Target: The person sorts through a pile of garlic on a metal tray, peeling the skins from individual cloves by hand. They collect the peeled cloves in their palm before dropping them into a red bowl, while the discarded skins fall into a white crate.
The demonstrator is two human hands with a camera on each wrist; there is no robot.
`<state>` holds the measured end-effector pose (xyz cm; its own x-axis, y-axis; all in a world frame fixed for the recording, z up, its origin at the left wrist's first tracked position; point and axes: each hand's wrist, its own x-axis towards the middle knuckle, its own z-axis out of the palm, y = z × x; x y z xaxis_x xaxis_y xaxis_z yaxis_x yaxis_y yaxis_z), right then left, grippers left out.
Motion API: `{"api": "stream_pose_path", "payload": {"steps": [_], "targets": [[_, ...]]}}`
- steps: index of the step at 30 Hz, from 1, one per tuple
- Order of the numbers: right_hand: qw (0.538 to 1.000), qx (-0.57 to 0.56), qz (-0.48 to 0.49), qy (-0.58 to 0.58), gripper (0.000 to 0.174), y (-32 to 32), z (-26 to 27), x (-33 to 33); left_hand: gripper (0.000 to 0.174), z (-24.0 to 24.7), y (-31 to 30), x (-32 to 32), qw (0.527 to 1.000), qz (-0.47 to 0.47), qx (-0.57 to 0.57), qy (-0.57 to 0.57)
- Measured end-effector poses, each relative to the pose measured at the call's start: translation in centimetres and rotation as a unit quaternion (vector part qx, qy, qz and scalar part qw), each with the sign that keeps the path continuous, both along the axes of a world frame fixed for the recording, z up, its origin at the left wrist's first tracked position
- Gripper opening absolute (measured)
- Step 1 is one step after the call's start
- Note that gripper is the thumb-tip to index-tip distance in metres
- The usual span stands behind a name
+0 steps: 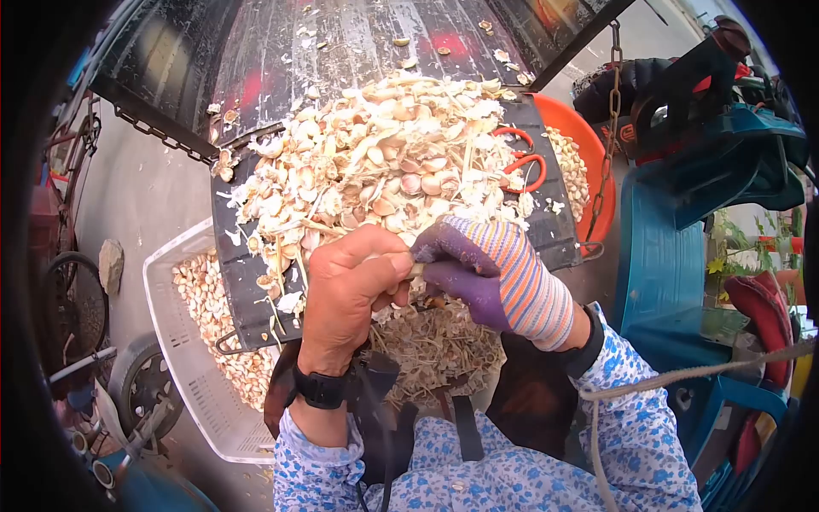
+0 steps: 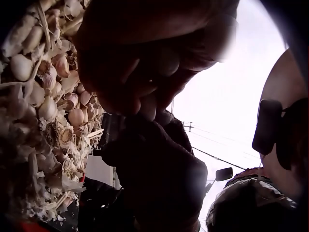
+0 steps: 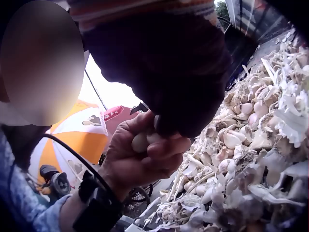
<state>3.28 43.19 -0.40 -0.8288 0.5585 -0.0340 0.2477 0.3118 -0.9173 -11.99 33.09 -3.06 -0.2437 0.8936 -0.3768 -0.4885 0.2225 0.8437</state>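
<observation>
My bare left hand (image 1: 354, 286) and gloved right hand (image 1: 490, 273) meet at the fingertips in front of the garlic heap. Between them, in the head view, a small pale garlic clove (image 1: 416, 270) is pinched from both sides. The right wrist view shows whitish cloves (image 3: 140, 143) held in the curled fingers of the left hand (image 3: 145, 154). A striped glove with purple-coated fingers covers the right hand, which looks dark in its wrist view. Just beyond the hands, a heap of garlic cloves and papery skins (image 1: 375, 171) covers a black board (image 1: 546, 226).
Red-handled scissors (image 1: 533, 175) lie at the heap's right side. A white crate (image 1: 192, 375) of cloves stands left, an orange basin (image 1: 597, 162) with more cloves right. Dry stalks and skins (image 1: 439, 350) lie below the hands. Chains (image 1: 616, 85) hang beside the board.
</observation>
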Motion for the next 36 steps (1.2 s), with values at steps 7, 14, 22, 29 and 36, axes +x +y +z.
{"api": "stream_pose_path", "payload": {"steps": [7, 14, 22, 29, 36], "targets": [[0.997, -0.057, -0.05, -0.026, 0.013, 0.3, 0.1, 3.5, 0.008, 0.1, 1.3, 3.6, 0.999, -0.037, -0.018, 0.031], [0.998, 0.039, -0.037, 0.038, 0.011, 2.3, -0.3, 3.6, 0.007, 0.8, 2.5, 4.5, 0.985, -0.028, 0.046, 0.163], [0.967, 0.253, -0.035, -0.012, 0.014, 6.6, -2.3, 2.7, 0.008, 0.8, 3.2, 4.9, 0.964, -0.04, 0.208, 0.16], [0.916, 0.343, -0.131, -0.163, 0.027, 14.7, -5.2, -1.1, 0.017, -1.8, 4.1, 2.8, 0.937, 0.103, 0.117, -0.312], [0.894, 0.349, -0.102, -0.263, 0.03, 16.0, -6.0, -2.7, 0.018, -2.1, 4.1, 2.5, 0.948, 0.108, 0.119, -0.275]]}}
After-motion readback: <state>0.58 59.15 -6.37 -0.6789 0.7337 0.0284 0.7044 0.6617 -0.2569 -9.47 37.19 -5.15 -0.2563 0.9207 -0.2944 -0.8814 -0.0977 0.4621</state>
